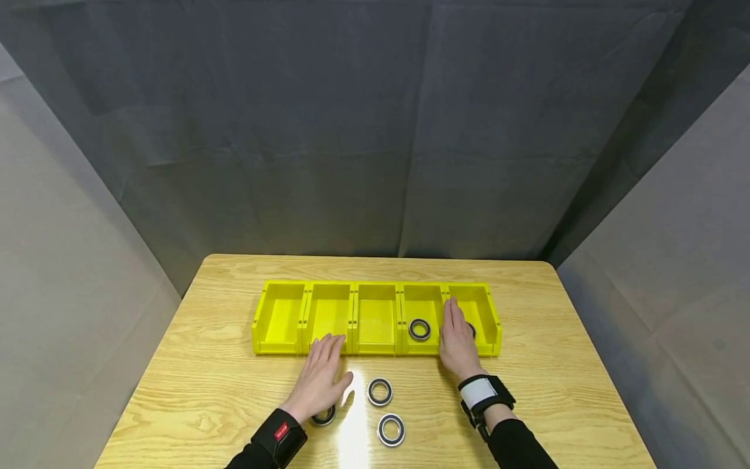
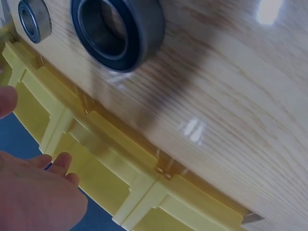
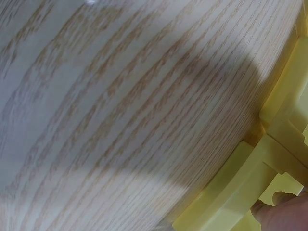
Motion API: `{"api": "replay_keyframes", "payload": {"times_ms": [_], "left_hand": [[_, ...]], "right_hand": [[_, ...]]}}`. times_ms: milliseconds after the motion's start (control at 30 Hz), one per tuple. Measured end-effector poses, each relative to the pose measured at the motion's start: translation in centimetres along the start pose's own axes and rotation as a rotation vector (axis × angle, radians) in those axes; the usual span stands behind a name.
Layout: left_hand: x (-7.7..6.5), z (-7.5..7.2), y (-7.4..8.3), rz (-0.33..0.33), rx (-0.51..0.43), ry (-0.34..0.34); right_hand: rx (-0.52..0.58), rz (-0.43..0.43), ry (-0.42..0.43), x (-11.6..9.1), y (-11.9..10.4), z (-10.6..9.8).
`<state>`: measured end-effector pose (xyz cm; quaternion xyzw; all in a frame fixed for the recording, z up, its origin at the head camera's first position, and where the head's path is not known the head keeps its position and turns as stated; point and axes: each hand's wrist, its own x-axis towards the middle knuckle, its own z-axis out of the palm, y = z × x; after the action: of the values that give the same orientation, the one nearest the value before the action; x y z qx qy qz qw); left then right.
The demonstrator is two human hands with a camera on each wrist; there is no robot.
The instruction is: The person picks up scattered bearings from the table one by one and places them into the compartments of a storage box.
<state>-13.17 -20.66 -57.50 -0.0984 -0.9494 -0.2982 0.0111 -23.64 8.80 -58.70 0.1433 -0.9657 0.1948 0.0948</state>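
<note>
A row of yellow bins (image 1: 377, 349) stands side by side on the table. My left hand (image 1: 319, 381) reaches over the table with straight fingers and the thumb spread, its fingertips near the front of the second bin from the left. It holds nothing. Under its wrist lies a partly hidden ball bearing (image 1: 324, 417). To its right are two more bearings, one (image 1: 371, 392) nearer the bins and one (image 1: 379, 430) closer to me. My right hand (image 1: 458, 339) extends its fingers over the rightmost bins. A bearing (image 1: 411, 330) lies in the bin left of it; another (image 1: 472, 330) shows partly behind it.
The wooden table (image 1: 193, 365) extends to both sides of the bins. A dark cloth (image 1: 281, 143) hangs behind it, and light grey panels (image 1: 70, 260) stand at left and right. Both wrists wear straps.
</note>
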Motion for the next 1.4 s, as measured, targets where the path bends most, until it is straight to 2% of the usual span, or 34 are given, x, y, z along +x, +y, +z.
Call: {"api": "replay_keyframes", "payload": {"times_ms": [133,333,600,1400], "left_hand": [[-0.1,0.2,0.4,0.014,0.008,-0.003],[-0.3,0.8,0.7,0.063,0.006,0.036],[-0.3,0.7,1.1,0.041,-0.007,-0.020],[-1.1,1.9,1.0,0.067,0.017,-0.023]], "right_hand": [[-0.001,0.007,-0.010,0.1,0.0,0.0],[-0.003,0.005,-0.018,0.2,0.1,0.0],[0.000,0.012,-0.026,0.1,0.2,0.1],[0.006,0.008,-0.024,0.0,0.2,0.1]]}}
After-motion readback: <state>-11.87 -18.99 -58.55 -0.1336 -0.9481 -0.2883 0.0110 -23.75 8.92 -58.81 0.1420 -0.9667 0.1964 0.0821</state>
